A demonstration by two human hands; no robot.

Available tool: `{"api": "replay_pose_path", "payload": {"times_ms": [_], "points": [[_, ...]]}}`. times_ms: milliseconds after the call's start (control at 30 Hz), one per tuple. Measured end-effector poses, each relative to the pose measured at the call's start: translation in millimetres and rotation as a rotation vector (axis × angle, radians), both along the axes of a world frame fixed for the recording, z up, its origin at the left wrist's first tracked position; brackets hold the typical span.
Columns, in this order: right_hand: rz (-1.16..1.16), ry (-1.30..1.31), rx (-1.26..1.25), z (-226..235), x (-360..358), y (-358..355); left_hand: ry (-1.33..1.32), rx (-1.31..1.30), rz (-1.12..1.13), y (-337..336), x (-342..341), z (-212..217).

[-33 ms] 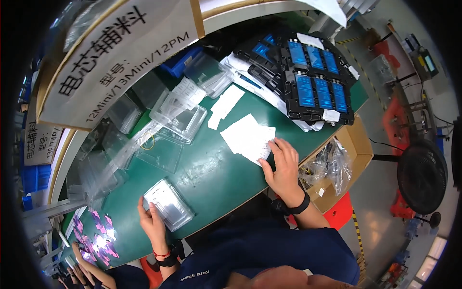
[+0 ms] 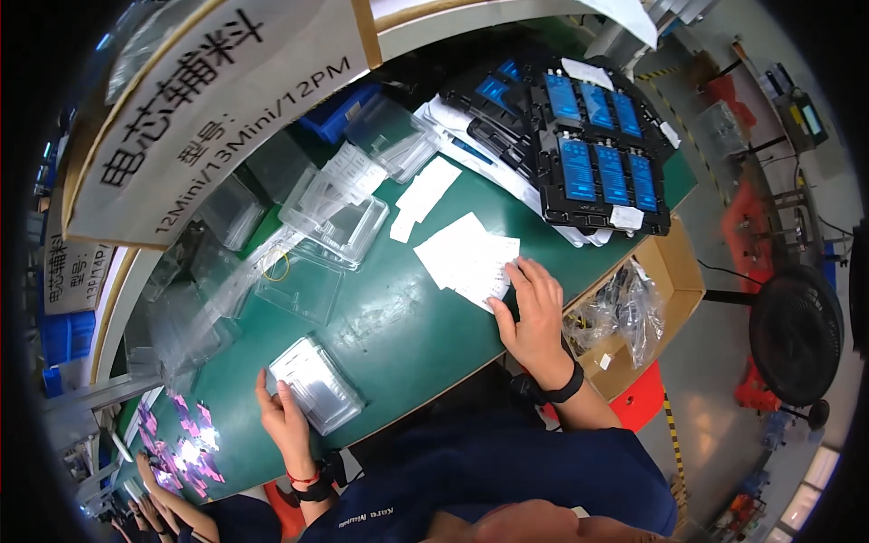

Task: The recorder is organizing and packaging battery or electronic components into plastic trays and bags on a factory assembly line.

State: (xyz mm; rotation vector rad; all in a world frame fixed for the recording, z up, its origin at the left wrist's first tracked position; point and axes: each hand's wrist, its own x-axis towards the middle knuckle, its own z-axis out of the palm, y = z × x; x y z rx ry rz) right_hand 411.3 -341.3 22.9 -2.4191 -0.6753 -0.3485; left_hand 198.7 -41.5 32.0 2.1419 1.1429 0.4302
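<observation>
where the green table (image 2: 398, 335) curves toward us, we see a clear plastic tray (image 2: 315, 384) lying flat near its front edge, a shallow rectangular shell with a pale sheet showing through it. our left hand (image 2: 284, 418) rests against the tray's near corner, fingers loosely spread along its edge rather than closed around it. our right hand (image 2: 536, 312) lies flat and open on a loose stack of white paper slips (image 2: 466, 255) toward the middle of the table, fingertips pressing the nearest slip; it grips nothing. more white slips (image 2: 424, 195) lie just beyond, and further clear trays (image 2: 335, 217) are piled toward the back left, some nested, one empty clear lid (image 2: 299, 285) lying alone between them and our tray. at the back right stand black trays (image 2: 597, 154) stacked in layers, each holding rows of blue rectangular parts, with small white labels stuck on their corners. a large white sign (image 2: 208, 109) with dark characters leans above the table on the left, and a smaller one like it (image 2: 77, 271) hangs lower. an open cardboard box (image 2: 661, 281) with clear plastic bags sits just past the table's right edge.
</observation>
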Motion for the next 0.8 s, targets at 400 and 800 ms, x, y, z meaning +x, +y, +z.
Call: {"api": "replay_pose_path", "payload": {"times_ms": [400,800], "points": [[0.105,0.028,-0.134,-5.7,1.1,-1.4,0.054,0.124,-0.929,-71.0,88.7,94.9],[0.204,-0.019,-0.063,-9.6,-1.6,-8.7,0.133,0.402,-1.424,-85.6,187.7,46.9]]}}
